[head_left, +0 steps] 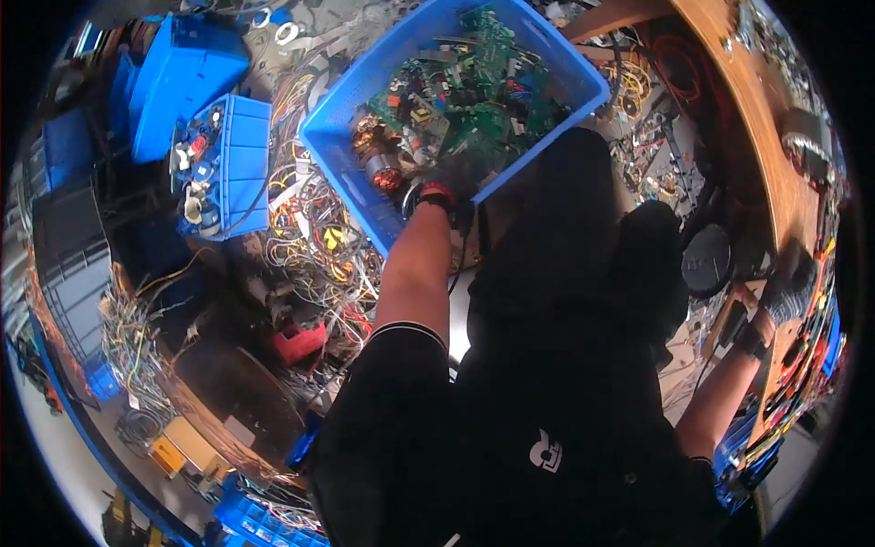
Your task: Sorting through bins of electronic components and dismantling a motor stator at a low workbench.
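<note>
My left hand [453, 173], in a dark glove with a red cuff, reaches over the near rim of a large blue crate [342, 182]. Its fingers blur into the shadow, and what they hold, if anything, cannot be made out. Beside this hand lies a motor part with copper windings [384, 171]. Green circuit boards [483, 118] and mixed electronic parts fill much of the crate. Far to the right, my right hand [789, 290], in a grey and black glove, rests at the edge of a wooden table [775, 182], its thumb apart from the fingers.
Tangled cables [324, 237] cover the floor left of the crate. A smaller blue bin [244, 164] with assorted parts stands there, below another blue bin [187, 77]. A red object [299, 344] lies lower left. Near the table sits a round black stool-like disc [706, 262].
</note>
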A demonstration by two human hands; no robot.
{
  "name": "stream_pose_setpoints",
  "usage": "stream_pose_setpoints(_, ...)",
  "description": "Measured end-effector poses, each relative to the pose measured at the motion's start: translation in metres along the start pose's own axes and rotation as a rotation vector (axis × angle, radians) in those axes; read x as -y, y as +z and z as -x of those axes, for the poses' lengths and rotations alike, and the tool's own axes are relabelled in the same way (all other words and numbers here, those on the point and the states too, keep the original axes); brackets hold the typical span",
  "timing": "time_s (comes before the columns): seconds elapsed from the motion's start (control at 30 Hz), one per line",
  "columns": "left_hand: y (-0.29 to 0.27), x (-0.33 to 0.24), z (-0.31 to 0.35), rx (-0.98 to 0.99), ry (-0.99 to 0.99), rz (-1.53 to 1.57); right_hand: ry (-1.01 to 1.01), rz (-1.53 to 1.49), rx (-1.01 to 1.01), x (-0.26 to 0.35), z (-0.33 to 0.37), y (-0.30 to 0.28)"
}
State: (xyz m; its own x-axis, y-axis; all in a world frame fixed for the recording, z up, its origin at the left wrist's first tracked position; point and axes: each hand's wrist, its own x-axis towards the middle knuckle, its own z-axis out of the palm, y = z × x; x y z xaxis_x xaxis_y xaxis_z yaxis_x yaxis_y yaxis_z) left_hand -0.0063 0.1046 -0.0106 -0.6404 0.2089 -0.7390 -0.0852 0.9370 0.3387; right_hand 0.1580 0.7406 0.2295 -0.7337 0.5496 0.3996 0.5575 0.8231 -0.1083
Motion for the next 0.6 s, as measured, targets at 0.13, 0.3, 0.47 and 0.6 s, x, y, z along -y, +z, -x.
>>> stream_pose_setpoints(0.13,0.022,0.019,-0.009,-0.085,-0.032,0.660,-0.081,-0.093,-0.048,0.005,0.006,0.000)
stream_pose_setpoints(0.3,0.065,0.079,-0.032,0.064,-0.253,2.167,-0.035,-0.017,-0.018,0.015,0.007,-0.008)
stream_pose_setpoints(0.47,0.064,0.092,-0.026,0.018,0.089,2.304,0.029,0.026,0.062,0.016,0.004,-0.010)
stream_pose_setpoints(0.6,0.048,0.075,-0.019,-0.102,-0.038,2.242,0.017,-0.029,0.025,0.012,0.004,-0.007)
